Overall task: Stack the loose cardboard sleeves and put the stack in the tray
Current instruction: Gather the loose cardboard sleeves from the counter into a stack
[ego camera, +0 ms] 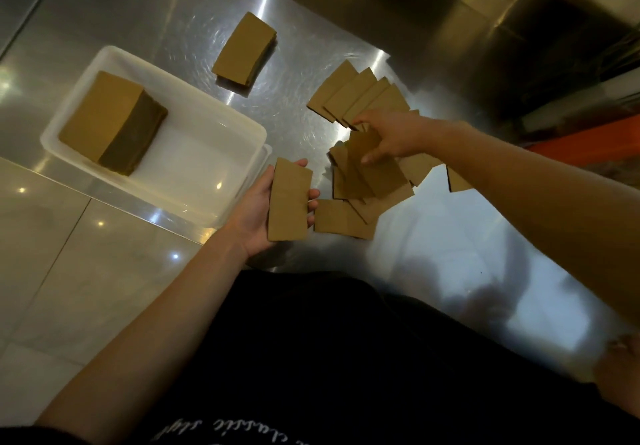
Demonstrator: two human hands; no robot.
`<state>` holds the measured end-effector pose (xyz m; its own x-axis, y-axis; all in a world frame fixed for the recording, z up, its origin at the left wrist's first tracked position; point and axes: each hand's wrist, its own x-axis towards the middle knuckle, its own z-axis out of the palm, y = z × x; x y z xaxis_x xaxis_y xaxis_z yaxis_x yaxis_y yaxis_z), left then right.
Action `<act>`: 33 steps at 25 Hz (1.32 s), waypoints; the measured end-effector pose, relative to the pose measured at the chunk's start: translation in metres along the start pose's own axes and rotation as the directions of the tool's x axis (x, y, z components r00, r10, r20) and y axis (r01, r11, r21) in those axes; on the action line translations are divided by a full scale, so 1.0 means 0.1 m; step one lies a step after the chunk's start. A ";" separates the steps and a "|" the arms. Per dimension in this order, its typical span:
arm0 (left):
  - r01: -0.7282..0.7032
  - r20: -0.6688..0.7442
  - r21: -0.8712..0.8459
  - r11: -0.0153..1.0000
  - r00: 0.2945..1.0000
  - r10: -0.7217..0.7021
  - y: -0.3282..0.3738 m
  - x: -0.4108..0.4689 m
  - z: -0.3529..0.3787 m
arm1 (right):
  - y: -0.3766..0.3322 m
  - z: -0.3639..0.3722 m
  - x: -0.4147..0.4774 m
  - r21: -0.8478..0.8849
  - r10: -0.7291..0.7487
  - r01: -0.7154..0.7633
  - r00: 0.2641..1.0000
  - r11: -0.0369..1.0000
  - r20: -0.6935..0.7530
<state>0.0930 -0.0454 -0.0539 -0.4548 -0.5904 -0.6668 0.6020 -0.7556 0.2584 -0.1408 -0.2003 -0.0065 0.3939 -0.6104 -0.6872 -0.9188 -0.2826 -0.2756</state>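
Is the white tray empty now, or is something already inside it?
Not empty. One tall stack of cardboard sleeves stands in the left half of the tray; the right half shows bare white floor.

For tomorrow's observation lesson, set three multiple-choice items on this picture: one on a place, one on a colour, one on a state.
1. Where is the tallest stack of sleeves? A on the floor; B in the tray; C on a chair.
2. What colour is the tray? A white; B red; C black.
3. What is the left hand doing? A lying empty; B gripping a cup; C holding cardboard.
Key: 1 B, tray walls surround it; 2 A, its plastic is white; 3 C, its fingers curl round it.
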 end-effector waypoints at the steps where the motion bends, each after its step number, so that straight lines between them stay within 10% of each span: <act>1: -0.008 -0.007 -0.003 1.000 1.000 0.008 0.01 -0.02 0.00 | -0.04 0.03 0.12 -0.049 -0.006 0.007 1.000 0.999 0.023; 10: -0.028 -0.021 -0.036 0.999 0.999 0.027 0.04 -0.08 -0.01 | -0.09 0.15 0.31 -0.239 -0.088 0.085 0.996 0.967 -0.003; 19: -0.001 -0.044 0.002 1.000 0.999 0.001 0.10 0.01 0.07 | 0.03 0.00 -0.36 0.252 0.057 -0.063 0.998 0.966 0.030; 26: 0.085 0.042 0.090 0.992 0.995 -0.089 0.10 0.10 0.40 | -0.07 0.07 -1.05 0.769 0.143 -0.017 0.985 0.639 -0.098; 29: 0.149 0.137 0.141 0.979 0.976 -0.169 0.07 0.12 0.57 | -0.25 0.18 -1.17 0.829 0.148 0.017 0.982 0.559 -0.119; 33: 0.191 0.162 0.259 0.947 0.958 -0.237 0.00 0.10 0.68 | -0.58 0.41 -1.18 0.699 0.215 0.018 0.945 0.715 -0.245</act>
<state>0.0438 -0.0709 -0.0133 -0.6851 -0.4322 -0.5864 0.3133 -0.9015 0.2985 -0.1347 -0.0821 0.0630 0.1808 -0.8190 -0.5446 -0.6681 0.3041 -0.6791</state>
